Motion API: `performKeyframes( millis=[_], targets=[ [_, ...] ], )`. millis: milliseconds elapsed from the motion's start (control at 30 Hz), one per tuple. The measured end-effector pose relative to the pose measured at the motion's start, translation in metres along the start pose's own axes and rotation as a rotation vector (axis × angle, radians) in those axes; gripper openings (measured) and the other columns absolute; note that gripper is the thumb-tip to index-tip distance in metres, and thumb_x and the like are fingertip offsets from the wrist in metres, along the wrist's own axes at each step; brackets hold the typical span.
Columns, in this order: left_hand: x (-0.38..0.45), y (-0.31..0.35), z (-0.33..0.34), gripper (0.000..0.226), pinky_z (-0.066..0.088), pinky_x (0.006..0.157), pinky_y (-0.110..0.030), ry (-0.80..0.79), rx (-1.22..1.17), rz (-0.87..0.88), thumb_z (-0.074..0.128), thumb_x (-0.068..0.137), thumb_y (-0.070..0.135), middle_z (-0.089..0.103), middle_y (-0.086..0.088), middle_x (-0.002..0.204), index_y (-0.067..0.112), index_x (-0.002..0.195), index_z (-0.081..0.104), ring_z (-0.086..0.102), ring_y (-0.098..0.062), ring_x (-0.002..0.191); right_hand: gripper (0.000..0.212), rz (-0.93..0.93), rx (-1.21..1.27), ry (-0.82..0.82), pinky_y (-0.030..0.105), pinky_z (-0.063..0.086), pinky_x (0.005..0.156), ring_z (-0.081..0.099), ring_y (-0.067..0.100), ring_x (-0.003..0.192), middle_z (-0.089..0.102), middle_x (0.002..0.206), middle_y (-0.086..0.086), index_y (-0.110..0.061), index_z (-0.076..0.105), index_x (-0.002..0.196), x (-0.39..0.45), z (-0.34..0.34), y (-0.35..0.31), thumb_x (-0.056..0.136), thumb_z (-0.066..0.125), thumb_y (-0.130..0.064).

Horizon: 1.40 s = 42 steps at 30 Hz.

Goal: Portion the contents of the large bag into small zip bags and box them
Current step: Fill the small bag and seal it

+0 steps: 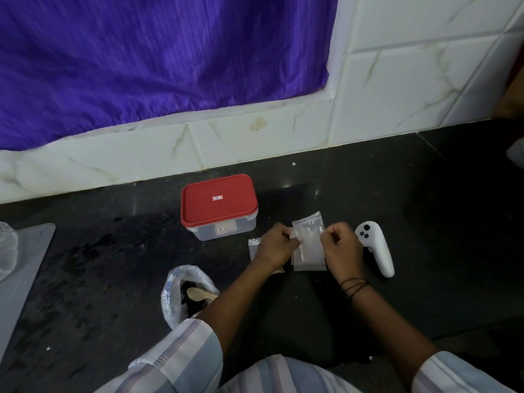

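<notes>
Careful: your left hand (pixel 279 245) and right hand (pixel 340 248) each pinch a side of the small zip bag (pixel 309 248) above the worktop (pixel 425 222). Pull too hard and it may tear.

We've got both forearms reaching forward, our left hand (pixel 276 244) and right hand (pixel 341 245) close together, fingers (pixel 329 236) curled, each pinching an edge of a small zip bag (pixel 308 245).

Spoon (pixel 198 294) handle behind left forearm; clear container (pixel 7 248) cut by left edge
</notes>
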<state>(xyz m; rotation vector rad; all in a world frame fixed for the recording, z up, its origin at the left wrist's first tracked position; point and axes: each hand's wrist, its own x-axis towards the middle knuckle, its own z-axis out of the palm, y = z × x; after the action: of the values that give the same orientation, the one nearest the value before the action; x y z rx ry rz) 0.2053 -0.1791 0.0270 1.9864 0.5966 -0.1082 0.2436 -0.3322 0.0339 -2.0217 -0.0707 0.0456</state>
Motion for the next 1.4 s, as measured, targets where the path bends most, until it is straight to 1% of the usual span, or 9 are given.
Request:
performKeyframes(
  millis=[167,300,400,500,633,1000,1167,1300,1400],
  targets=[
    [-0.018,0.016,-0.015,0.031,0.055,0.089,-0.031,0.112,-0.176,0.191,0.065,0.095,0.032,0.062,0.003,0.115,0.022,0.124,0.061,0.062,-0.011,0.102,0.019,-0.100,0.145,-0.102,0.032,0.055,0.078,0.064,0.010,0.087,0.066,0.092,-0.005,-0.024,0.059,0.093,-0.006,-0.012,-0.015,0.090,0.056,-0.005],
    [-0.039,0.026,-0.035,0.013,0.050,0.064,-0.016,0.029,-0.256,0.222,0.057,0.100,0.019,0.068,0.008,0.090,0.018,0.097,0.070,0.063,0.004,0.075,0.017,-0.148,0.091,-0.178,0.040,0.056,0.081,0.063,0.012,0.089,0.065,0.097,-0.007,-0.025,0.060,0.097,-0.009,-0.015,-0.023,0.092,0.057,-0.010],
    [-0.053,0.026,-0.042,0.012,0.051,0.066,-0.020,0.099,-0.252,0.215,0.060,0.098,0.017,0.069,0.005,0.087,0.019,0.091,0.069,0.063,0.003,0.072,0.013,-0.392,-0.198,-0.065,0.033,0.052,0.082,0.055,0.008,0.094,0.054,0.104,-0.010,-0.023,0.058,0.103,-0.018,-0.012,-0.031,0.092,0.058,-0.017],
    [-0.070,0.022,-0.046,0.007,0.060,0.073,-0.032,0.165,-0.267,0.235,0.064,0.096,0.016,0.071,0.002,0.088,0.016,0.093,0.070,0.069,-0.010,0.081,0.003,-0.539,-0.174,-0.139,0.024,0.051,0.071,0.057,0.005,0.085,0.058,0.093,-0.011,-0.021,0.060,0.095,-0.034,-0.004,-0.056,0.093,0.059,-0.019],
    [-0.091,0.013,-0.050,0.014,0.059,0.074,-0.027,0.221,-0.268,0.272,0.066,0.091,0.005,0.074,0.003,0.088,0.017,0.094,0.071,0.072,-0.010,0.083,0.007,-0.335,0.077,-0.243,0.012,0.049,0.062,0.062,0.001,0.076,0.065,0.081,-0.008,-0.016,0.062,0.091,-0.051,0.014,-0.080,0.089,0.067,-0.021],
    [-0.116,-0.010,-0.075,0.005,0.060,0.080,-0.054,0.289,-0.385,0.209,0.069,0.091,0.015,0.076,-0.005,0.086,0.016,0.091,0.074,0.075,-0.023,0.084,0.008,0.249,0.531,-0.655,0.041,0.059,0.079,0.068,0.019,0.082,0.073,0.088,0.007,-0.008,0.069,0.093,-0.064,0.027,-0.096,0.091,0.065,-0.014],
    [-0.124,-0.006,-0.083,0.005,0.063,0.074,-0.046,0.267,-0.372,0.203,0.070,0.091,0.009,0.076,-0.008,0.079,0.006,0.088,0.072,0.075,-0.025,0.075,0.004,0.506,0.701,-0.752,0.032,0.054,0.075,0.064,0.014,0.075,0.071,0.082,0.005,-0.011,0.071,0.088,-0.064,0.029,-0.102,0.086,0.068,-0.013],
    [-0.124,-0.005,-0.087,0.009,0.063,0.069,-0.048,0.317,-0.301,0.158,0.067,0.088,0.006,0.074,-0.008,0.074,0.007,0.080,0.071,0.074,-0.026,0.071,0.006,0.456,0.612,-0.763,0.038,0.057,0.079,0.069,0.021,0.081,0.072,0.088,0.009,-0.012,0.068,0.088,-0.066,0.030,-0.103,0.091,0.063,-0.014],
    [-0.127,-0.004,-0.090,0.012,0.061,0.065,-0.049,0.442,-0.205,0.081,0.064,0.083,0.013,0.070,-0.003,0.066,0.011,0.071,0.066,0.071,-0.021,0.063,0.007,0.108,0.235,-0.613,0.036,0.060,0.071,0.070,0.022,0.080,0.069,0.089,0.010,-0.016,0.058,0.092,-0.072,0.034,-0.106,0.096,0.057,-0.021]
  ],
)
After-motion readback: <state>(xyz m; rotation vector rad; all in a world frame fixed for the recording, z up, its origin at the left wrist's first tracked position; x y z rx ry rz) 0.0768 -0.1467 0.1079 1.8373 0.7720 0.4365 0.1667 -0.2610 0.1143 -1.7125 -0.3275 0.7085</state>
